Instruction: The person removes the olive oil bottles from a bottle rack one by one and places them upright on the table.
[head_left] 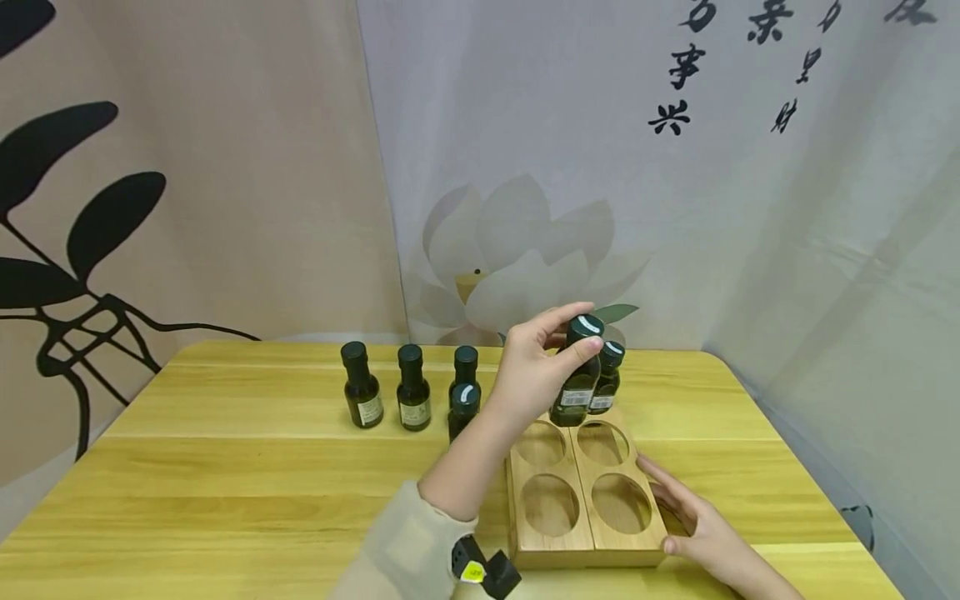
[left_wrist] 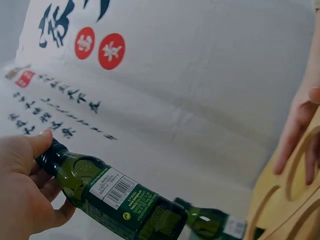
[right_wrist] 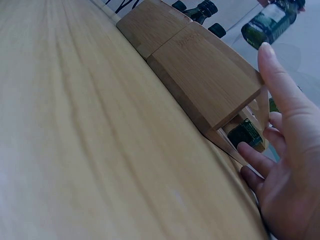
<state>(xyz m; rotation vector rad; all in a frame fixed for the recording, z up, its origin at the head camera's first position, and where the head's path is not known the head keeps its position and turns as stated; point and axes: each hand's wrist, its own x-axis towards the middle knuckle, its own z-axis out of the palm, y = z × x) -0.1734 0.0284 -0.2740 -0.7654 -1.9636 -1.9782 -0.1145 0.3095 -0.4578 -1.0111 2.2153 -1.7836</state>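
Note:
My left hand (head_left: 536, 367) pinches a dark green bottle (head_left: 576, 387) by its black cap, holding it upright above the rear of a wooden rack (head_left: 585, 546) with round holes. In the left wrist view the bottle (left_wrist: 117, 195) shows a white barcode label. Another bottle (head_left: 606, 383) stands at the rack's back right. My right hand (head_left: 705, 533) rests at the rack's right side, fingers extended along it. The right wrist view shows the rack (right_wrist: 205, 75) from its side, with a dark bottle part (right_wrist: 245, 134) visible through its open end near my fingers.
Left of the rack stand several dark bottles, one at the far left (head_left: 363, 392), one beside it (head_left: 414, 393), one farther right (head_left: 465, 367), and one in front of that (head_left: 464, 404), partly behind my left forearm. A printed curtain (head_left: 300, 167) hangs behind the wooden table (head_left: 225, 467).

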